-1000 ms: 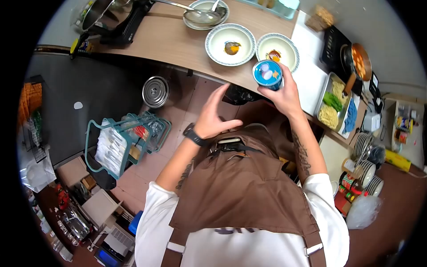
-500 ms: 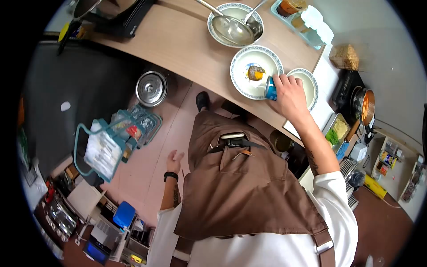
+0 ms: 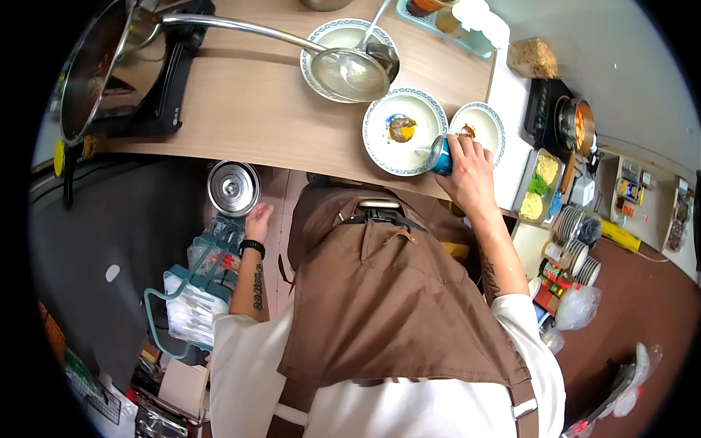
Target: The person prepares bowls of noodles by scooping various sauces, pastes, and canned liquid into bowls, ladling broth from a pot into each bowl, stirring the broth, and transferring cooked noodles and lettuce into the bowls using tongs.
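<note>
Can (image 3: 441,155) is gripped in the right hand (image 3: 469,171), tilted at the lower-right rim of a bowl (image 3: 383,151), right of centre; smaller bowl (image 3: 493,125) is seen just beside. Left hand (image 3: 258,221) is held well apart, left of centre, near a steel lid (image 3: 220,191); finger state cannot be told.

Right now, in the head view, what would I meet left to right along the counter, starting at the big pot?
Big pot, left bowl under the strainer, middle bowl, blue can in the right hand, right bowl, tray with greens.
</note>
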Tool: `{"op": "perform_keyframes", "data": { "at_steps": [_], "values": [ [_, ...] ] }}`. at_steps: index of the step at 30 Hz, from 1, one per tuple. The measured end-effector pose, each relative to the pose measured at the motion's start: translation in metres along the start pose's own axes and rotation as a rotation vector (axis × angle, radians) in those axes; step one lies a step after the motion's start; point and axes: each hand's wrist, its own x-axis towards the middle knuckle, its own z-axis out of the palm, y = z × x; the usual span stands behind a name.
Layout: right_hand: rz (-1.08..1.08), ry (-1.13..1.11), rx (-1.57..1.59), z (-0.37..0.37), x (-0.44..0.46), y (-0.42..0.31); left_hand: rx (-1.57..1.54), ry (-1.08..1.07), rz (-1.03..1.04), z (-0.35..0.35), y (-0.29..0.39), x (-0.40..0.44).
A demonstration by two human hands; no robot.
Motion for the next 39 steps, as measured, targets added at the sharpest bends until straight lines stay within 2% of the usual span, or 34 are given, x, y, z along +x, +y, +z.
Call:
{"op": "perform_keyframes", "data": {
  "at_steps": [2, 7, 11, 12, 15, 18, 21, 26, 29, 31, 35, 39],
  "values": [
    [0.0, 0.045, 0.005, 0.002, -0.003, 0.002, 0.025, -0.03, 0.011, 0.008, 0.008, 0.007],
    [0.073, 0.131, 0.073, 0.015, -0.012, 0.013, 0.092, -0.177, -0.002, 0.036, -0.032, 0.006],
    [0.162, 0.174, 0.417, 0.018, -0.02, 0.019, -0.065, -0.194, -0.132, 0.035, -0.055, -0.007],
    [0.176, 0.175, 0.551, 0.019, -0.022, 0.022, -0.082, -0.157, -0.103, 0.034, -0.056, -0.012],
    [0.233, 0.174, 0.856, 0.016, -0.03, 0.021, 0.083, -0.078, -0.177, 0.026, -0.055, -0.023],
    [0.26, 0.193, 1.031, 0.012, -0.039, 0.018, -0.006, -0.076, -0.168, 0.01, -0.101, -0.01],
    [0.191, 0.258, 1.193, 0.024, -0.042, 0.017, 0.03, -0.001, -0.21, 0.019, -0.059, -0.032],
    [0.171, 0.279, 1.4, 0.04, -0.046, 0.018, 0.035, -0.037, -0.285, 0.034, -0.052, -0.038],
    [0.233, 0.353, 1.576, 0.034, -0.056, 0.031, 0.062, -0.044, -0.103, 0.043, -0.053, -0.04],
    [0.277, 0.403, 1.474, 0.028, -0.064, 0.054, 0.032, -0.069, -0.121, 0.043, -0.055, -0.04],
    [0.308, 0.428, 0.874, 0.008, -0.068, 0.101, 0.049, -0.079, -0.108, 0.043, -0.063, -0.036],
    [0.256, 0.2, 0.313, 0.012, -0.06, 0.135, -0.007, -0.072, -0.168, 0.043, -0.067, -0.037]
  ]
}}
